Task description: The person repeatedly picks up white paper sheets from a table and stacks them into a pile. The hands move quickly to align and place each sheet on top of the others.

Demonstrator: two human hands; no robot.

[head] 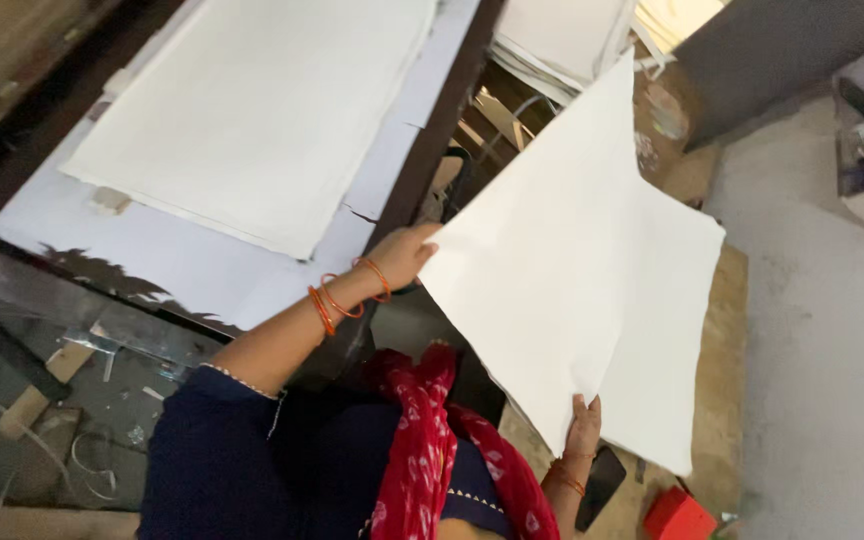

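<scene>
Left hand point(407, 255): I see it closed in a pinch on the near edge of the large white sheet point(577, 270), thumb on top; orange bangles point(347, 295) sit on the wrist behind it.
Right hand point(583, 428): it grips the sheet's lower corner from beneath, fingers curled up over the paper.
Sheet: held in the air between both hands, tilted, apparently two layers together; well clear of the table.
Progress: as I judge it, one sheet lies flat on the pale work table point(192, 265) beyond the left hand; a stack of white sheets point(562, 40) waits past the held sheet's far edge; the held one is not yet laid down.
Packages: a small red box point(677, 515) just right of the right hand; a dark flat phone-like thing point(602, 487) beside that wrist; labels too small to tell.
</scene>
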